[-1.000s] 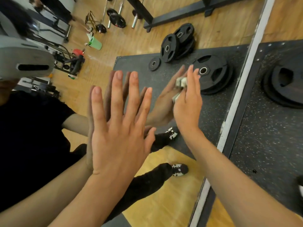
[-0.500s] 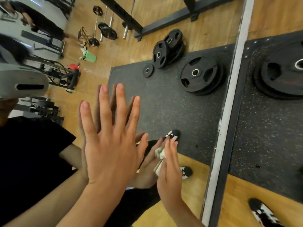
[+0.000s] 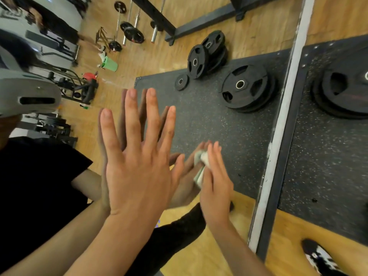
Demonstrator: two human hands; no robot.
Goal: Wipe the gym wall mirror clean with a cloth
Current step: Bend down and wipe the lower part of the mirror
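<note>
Step in hand: a wiping pass low on the gym wall mirror.
- The right hand lies flat, fingers straight and together, pressing a small cloth against the glass.
- Nothing is curled round the cloth. It is held only by pressure between hand and mirror.
- The thumb is out of sight, so I cannot tell its part in the hold.

Left hand: palm flat on the glass, fingers straight and spread wide, holding nothing. It meets its own reflection and probably serves as a brace.

Where the cloth is: just beside the left hand, towards the mirror's pale edge strip. It is near that strip but clearly apart from it. The strip looks to be the lower edge, where the glass meets the floor.

Cloth: pale, off-white with a greenish tinge. It is wadded or folded, and mostly hidden, with only a rim showing past the fingertips.

Mirror: the reflection is crisp, showing weight plates, rubber mat and wood floor. I can make out no streaks or smears, though fine film would not show at this sharpness.

Next move, as I judge it: keep even pressure so the cloth does not slip from under the flat fingers. Run overlapping passes out to the edge strip. The patch under the braced left palm will likely need a wipe of its own once that hand lifts.
</note>
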